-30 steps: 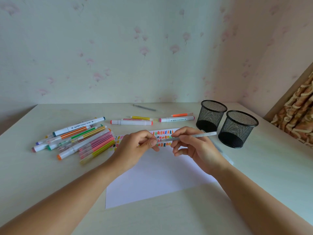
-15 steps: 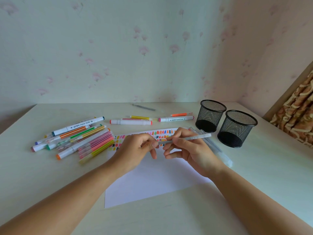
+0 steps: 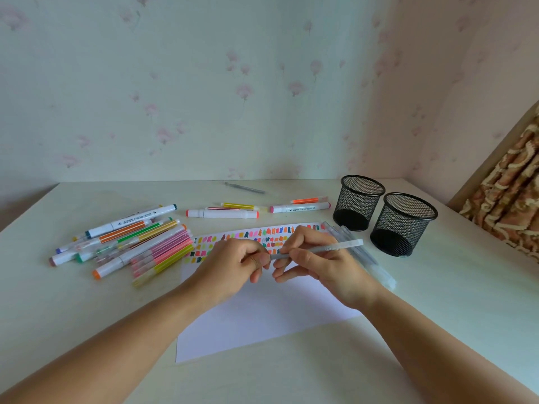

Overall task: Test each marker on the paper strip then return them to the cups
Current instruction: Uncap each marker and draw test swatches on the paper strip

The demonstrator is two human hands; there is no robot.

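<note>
A white paper sheet (image 3: pixel 262 316) lies in front of me, its far strip covered in small coloured test marks. Above it my right hand (image 3: pixel 323 266) holds a thin grey-and-clear pen (image 3: pixel 335 247) level. My left hand (image 3: pixel 233 266) pinches the pen's left end, which is probably its cap. Two black mesh cups (image 3: pixel 360 204) (image 3: pixel 404 224) stand upright at the right with nothing in them. A pile of markers (image 3: pixel 131 243) lies at the left.
Three more markers (image 3: pixel 223 213) (image 3: pixel 300 208) (image 3: pixel 242 205) and an orange one lie beyond the paper; a thin grey pen (image 3: pixel 245 188) lies near the wall. Several clear pens (image 3: pixel 364 258) rest behind my right hand. A patterned cloth (image 3: pixel 513 205) borders the table's right edge.
My right hand has drawn the pen to the left and closer to my left hand, whose fingers now close on its left end. The markers and cups have not moved.
</note>
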